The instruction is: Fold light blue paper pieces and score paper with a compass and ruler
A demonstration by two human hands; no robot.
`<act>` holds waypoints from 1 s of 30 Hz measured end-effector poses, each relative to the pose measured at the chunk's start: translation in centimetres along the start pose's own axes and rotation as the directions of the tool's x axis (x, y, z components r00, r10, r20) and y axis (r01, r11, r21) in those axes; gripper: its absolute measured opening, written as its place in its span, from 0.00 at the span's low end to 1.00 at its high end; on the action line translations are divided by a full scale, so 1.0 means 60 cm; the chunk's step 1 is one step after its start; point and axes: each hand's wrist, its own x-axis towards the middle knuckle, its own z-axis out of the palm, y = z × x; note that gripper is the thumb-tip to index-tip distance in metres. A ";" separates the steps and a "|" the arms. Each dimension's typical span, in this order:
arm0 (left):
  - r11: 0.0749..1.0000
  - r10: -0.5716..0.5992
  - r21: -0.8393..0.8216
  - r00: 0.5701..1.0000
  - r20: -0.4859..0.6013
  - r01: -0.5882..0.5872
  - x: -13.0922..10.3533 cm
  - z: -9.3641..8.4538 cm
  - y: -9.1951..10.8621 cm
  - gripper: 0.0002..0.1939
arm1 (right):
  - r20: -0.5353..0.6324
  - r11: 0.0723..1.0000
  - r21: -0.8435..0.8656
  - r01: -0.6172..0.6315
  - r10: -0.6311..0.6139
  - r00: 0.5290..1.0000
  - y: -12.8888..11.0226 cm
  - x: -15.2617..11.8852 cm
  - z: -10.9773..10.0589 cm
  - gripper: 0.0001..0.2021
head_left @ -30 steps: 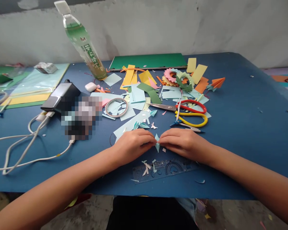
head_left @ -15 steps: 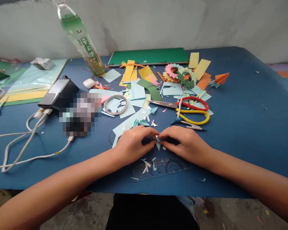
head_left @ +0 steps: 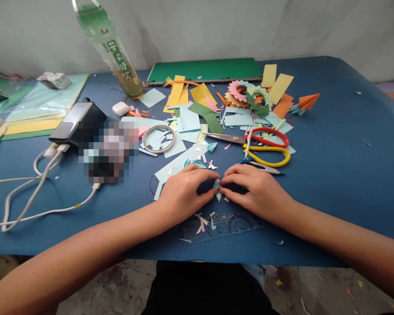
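Observation:
A small light blue folded paper (head_left: 218,195) sits between my two hands, just above the clear stencil ruler (head_left: 223,228). My left hand (head_left: 187,189) pinches it from the left with thumb and fingertips. From the right, my right hand (head_left: 258,186) pinches the same piece. Small light blue folded pieces (head_left: 198,163) lie just beyond my left hand. Scissors (head_left: 265,144) with one red and one yellow handle rest beyond my right hand, with a compass (head_left: 248,158) against them. Paper scraps (head_left: 202,224) lie on the ruler.
A blue table (head_left: 331,175) bears a tape roll (head_left: 144,142), coloured paper pieces (head_left: 188,119), a paper ring (head_left: 238,94), an orange folded piece (head_left: 308,103), a tall bottle (head_left: 118,61), a white case (head_left: 121,108), a black power brick (head_left: 77,122) and white cables (head_left: 49,216).
The view has shifted slightly, so things on the table appear a little higher. Both hands still hold the small paper, with only slight finger movement.

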 end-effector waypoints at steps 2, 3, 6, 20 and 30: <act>0.998 0.056 0.040 0.998 -0.007 -0.056 0.001 -0.001 -0.001 0.09 | -0.001 0.998 -0.059 0.028 -0.028 1.000 0.003 -0.001 0.000 0.08; 0.995 0.082 0.057 0.997 -0.007 -0.081 0.001 -0.001 -0.002 0.09 | 0.002 0.995 -0.092 0.049 -0.049 0.999 0.004 -0.002 -0.001 0.09; 0.987 0.134 0.094 0.991 -0.005 -0.133 0.001 -0.002 -0.006 0.10 | 0.054 0.972 -0.191 0.136 -0.128 0.990 0.006 -0.003 -0.004 0.11; 0.986 0.017 -0.165 0.999 -0.045 -0.024 0.000 -0.011 0.001 0.06 | -0.064 0.983 0.170 -0.070 0.082 0.995 -0.006 0.000 -0.011 0.05; 0.843 -0.149 -0.536 0.979 -0.136 0.054 0.002 -0.014 0.010 0.07 | -0.129 0.905 0.399 -0.147 0.214 0.968 -0.017 0.006 -0.019 0.07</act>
